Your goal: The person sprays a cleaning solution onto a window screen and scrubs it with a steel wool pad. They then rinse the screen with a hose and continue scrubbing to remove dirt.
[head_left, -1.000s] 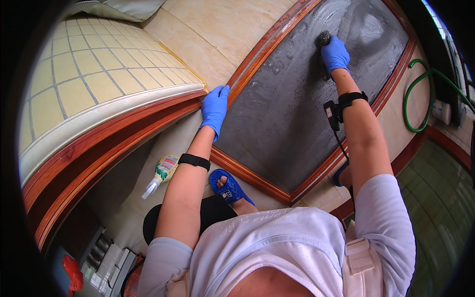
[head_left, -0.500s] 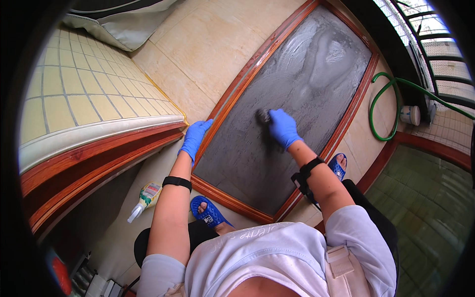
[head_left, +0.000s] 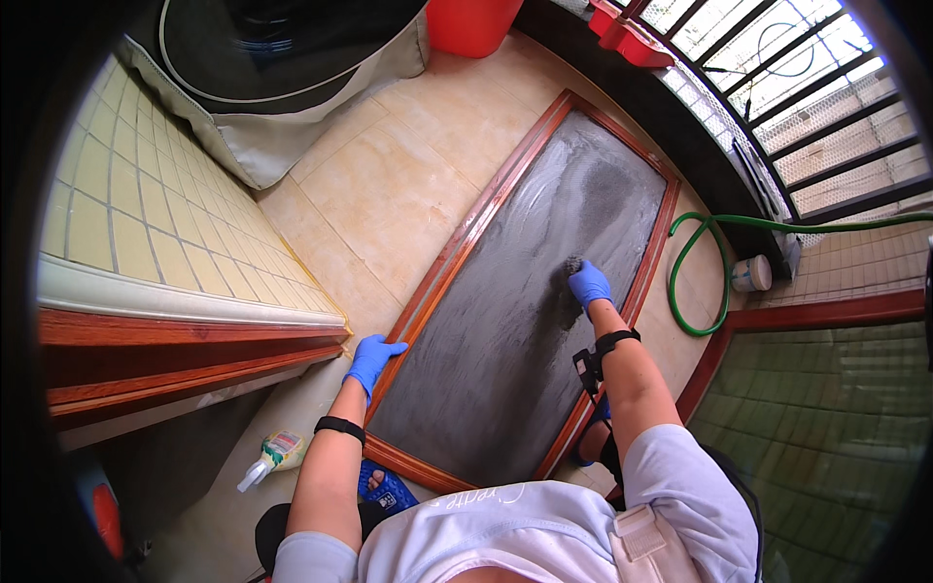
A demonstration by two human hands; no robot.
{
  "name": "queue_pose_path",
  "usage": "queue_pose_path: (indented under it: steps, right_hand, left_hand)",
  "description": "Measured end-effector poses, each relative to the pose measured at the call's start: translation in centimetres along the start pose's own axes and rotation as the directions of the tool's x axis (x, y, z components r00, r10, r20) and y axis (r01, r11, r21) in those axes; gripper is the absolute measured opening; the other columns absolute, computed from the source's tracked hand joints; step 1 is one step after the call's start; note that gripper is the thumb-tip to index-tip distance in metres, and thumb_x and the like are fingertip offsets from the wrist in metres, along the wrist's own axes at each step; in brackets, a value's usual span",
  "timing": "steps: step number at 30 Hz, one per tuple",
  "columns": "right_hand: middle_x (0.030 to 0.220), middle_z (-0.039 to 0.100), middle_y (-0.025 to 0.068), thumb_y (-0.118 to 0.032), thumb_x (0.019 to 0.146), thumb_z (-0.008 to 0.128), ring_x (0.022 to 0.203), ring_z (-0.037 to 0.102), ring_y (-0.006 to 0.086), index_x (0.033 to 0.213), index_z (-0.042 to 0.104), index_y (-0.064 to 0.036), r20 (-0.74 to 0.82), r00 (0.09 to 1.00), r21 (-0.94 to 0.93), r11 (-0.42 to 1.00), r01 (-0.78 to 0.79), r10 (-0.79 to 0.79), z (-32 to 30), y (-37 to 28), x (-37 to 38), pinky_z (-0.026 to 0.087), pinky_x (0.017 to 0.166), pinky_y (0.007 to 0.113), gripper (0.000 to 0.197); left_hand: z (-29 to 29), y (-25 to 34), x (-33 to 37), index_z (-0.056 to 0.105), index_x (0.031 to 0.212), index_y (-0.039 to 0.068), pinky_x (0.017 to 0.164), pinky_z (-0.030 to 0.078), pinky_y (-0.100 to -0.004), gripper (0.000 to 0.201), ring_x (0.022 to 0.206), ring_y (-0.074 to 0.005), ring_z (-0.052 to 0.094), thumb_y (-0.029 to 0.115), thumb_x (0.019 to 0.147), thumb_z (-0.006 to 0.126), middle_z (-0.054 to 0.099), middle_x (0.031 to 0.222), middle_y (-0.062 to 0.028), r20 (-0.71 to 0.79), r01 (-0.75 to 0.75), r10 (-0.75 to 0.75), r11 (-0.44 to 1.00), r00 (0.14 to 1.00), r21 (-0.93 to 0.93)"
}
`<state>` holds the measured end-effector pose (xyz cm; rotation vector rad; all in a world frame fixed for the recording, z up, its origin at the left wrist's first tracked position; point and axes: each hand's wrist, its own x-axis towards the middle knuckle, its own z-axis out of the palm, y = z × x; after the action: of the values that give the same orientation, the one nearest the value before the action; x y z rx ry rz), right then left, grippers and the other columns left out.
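A mesh screen panel (head_left: 486, 301), dark grey and wet with streaks of suds, lies on the floor in a reddish-brown wooden frame (head_left: 442, 260). My right hand (head_left: 590, 285), in a blue glove, is closed around a dark, rough scrubber (head_left: 573, 265) and presses it on the right part of the mesh. Most of the scrubber is hidden by the hand and its shadow. On the near part of the frame's left edge, my left hand (head_left: 369, 362), also in a blue glove, grips the wood with a finger laid over it.
A spray bottle (head_left: 282, 450) lies on the floor at my left, near a tiled wall (head_left: 185, 209) with wooden trim. A green hose (head_left: 673, 282) loops right of the frame, beside a small white tub (head_left: 751, 274). A covered appliance (head_left: 292, 136) and red bucket (head_left: 471, 24) stand at the back.
My right hand has moved the scrubber rightward across the mesh. My left hand stays at the frame's left edge. The view has shifted, showing the red bucket and more of the window bars.
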<state>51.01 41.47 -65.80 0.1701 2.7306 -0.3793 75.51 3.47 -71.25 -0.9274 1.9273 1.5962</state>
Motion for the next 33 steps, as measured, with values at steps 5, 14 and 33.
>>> queue_pose_path:
  steps: [5, 14, 33]
  right_hand:
    - [0.094, 0.061, 0.0223, -0.012, 0.076, 0.055, 0.089, 0.061, 0.0396, 0.095, 0.059, -0.0038, 0.171, 0.813, -0.080, 0.814, 0.575, -0.557, 8.7, -9.9, -12.0, 0.050, 0.078, 0.045, 0.022]
    - [0.104, 0.062, 0.0224, -0.021, 0.075, 0.060, 0.098, 0.059, 0.0406, 0.105, 0.057, -0.0031, 0.069, 0.950, 0.057, 0.951, 0.303, -0.306, 6.6, -10.1, -7.6, 0.047, 0.085, 0.045, 0.035]
    - [0.124, 0.058, 0.0196, -0.057, 0.076, 0.059, 0.115, 0.055, 0.0329, 0.122, 0.058, -0.0019, 0.049, 0.969, 0.280, 0.935, 0.218, -0.241, -10.6, -18.8, 1.3, 0.043, 0.095, 0.040, 0.072]
  left_hand:
    - [0.0, 1.1, -0.8, 0.062, 0.103, -0.010, 0.079, 0.047, -0.0371, 0.066, 0.086, -0.0276, 0.063, 0.048, 0.074, 0.071, 0.067, 0.094, -0.0203, -0.058, 0.067, -0.059, 0.988, 0.997, 0.138]
    - [0.4, -1.0, -1.5, 0.066, 0.096, -0.008, 0.075, 0.049, -0.0364, 0.056, 0.080, -0.0255, 0.064, 0.039, 0.069, 0.079, 0.068, 0.088, -0.0194, -0.173, -0.057, 0.063, 0.997, 0.983, 0.043]
    - [1.2, 13.5, -14.6, 0.067, 0.097, 0.002, 0.072, 0.051, -0.0418, 0.049, 0.083, -0.0339, 0.065, 0.043, 0.071, 0.073, 0.068, 0.091, -0.0191, -0.447, -0.134, 0.330, 0.900, 0.831, 0.414]
